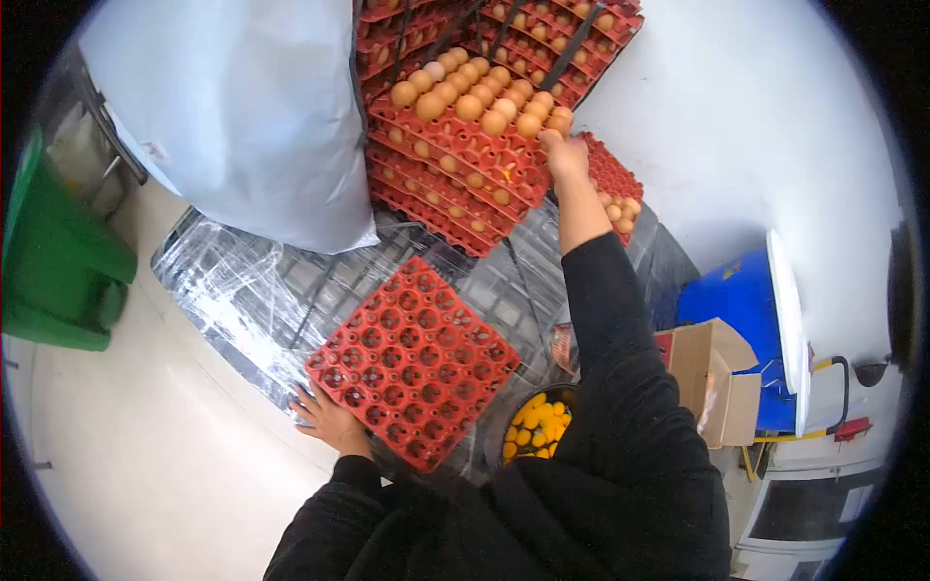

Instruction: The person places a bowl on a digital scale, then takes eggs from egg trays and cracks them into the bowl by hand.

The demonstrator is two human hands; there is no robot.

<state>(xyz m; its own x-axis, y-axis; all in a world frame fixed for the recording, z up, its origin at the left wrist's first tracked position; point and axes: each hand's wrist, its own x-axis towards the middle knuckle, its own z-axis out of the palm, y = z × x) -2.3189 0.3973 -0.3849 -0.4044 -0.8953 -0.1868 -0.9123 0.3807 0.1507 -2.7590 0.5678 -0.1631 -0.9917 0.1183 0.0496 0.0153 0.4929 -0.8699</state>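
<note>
A red plastic egg tray (412,363) with bare cups lies on the plastic-wrapped dark surface in front of me. My left hand (327,418) rests at its left corner with the fingers spread. Farther off, brown eggs (468,107) fill the top of a stack of red egg trays (436,184). My right hand (567,160) reaches out to that stack's right corner and is closed on the top tray's edge; some fingers are hidden. Near my body, a dark bowl (572,392) holds several yellow yolks (536,426).
More strapped tray stacks (538,44) stand behind, beside a big pale bag (232,116). At right are another tray with eggs (620,208), a cardboard box (712,378) and a blue drum (736,300). A green bin (63,252) stands at left.
</note>
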